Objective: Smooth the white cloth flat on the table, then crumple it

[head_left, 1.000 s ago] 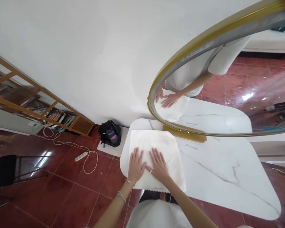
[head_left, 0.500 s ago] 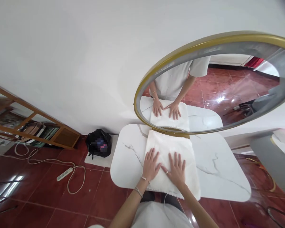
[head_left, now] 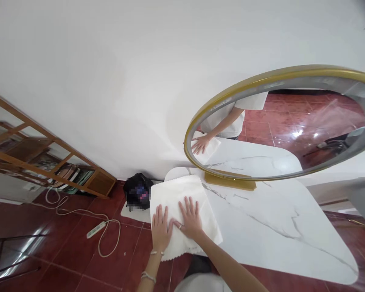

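A white cloth with a scalloped edge lies at the left end of the white marble-patterned table, covering that end and reaching its left edge. My left hand rests flat on the cloth's left part, fingers extended, with bracelets at the wrist. Flat on the middle of the cloth is my right hand, its fingers spread and a ring on one of them. The two thumbs are close together. Neither hand grips anything.
An oval gold-framed mirror stands on a gold base at the table's back. On the floor at left are a black bag, a power strip and its cable. A wooden cabinet stands at the wall.
Both hands and the cloth have moved left along the table, from in front of the mirror to the left end. The mirror's base is now uncovered, and the view has shifted slightly.
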`<state>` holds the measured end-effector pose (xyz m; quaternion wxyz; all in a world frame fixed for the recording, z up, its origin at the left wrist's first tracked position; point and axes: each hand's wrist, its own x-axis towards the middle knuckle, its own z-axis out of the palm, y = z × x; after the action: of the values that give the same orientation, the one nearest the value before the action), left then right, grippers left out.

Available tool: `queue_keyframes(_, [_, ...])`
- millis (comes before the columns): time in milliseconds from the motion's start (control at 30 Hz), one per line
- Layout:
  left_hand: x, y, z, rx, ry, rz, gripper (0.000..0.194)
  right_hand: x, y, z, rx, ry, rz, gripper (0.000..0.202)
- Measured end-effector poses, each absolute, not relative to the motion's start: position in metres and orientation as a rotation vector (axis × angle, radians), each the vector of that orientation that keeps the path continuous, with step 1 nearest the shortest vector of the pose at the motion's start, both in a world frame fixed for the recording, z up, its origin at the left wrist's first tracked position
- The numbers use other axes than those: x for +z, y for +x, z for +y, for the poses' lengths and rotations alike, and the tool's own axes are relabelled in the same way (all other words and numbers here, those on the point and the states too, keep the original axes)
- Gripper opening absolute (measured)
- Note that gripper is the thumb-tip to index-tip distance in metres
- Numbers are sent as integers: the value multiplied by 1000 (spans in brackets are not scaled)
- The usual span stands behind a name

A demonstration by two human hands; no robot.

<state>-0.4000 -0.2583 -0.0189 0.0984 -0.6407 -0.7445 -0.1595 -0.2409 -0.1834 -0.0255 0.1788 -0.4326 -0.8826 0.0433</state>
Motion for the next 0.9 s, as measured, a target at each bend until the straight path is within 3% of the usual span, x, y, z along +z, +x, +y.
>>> queue_keyframes(267, [-16,-324,-243,-580,-2001,-2181,53,-26,-156,-175,49,-1292,-2432,93])
queue_keyframes(467, [9,-263,-173,-715,-1935,-2607,30,-26,-50,-169,25,-1330,-2463,91])
queue_keyframes(667, [42,-249,-90,-835,-1968,-2957,47,-25,8,-183,21,-1439,-2392,90])
queue_keyframes(833, [71,-252,-82,-785,-2369,-2849,23,-31,13,-187,155,-1453,-2307,92])
queue_keyframes(900, [91,-249,-93,-799,-2568,-2692,20,-20,7,-179,217,-1443,-2208,80])
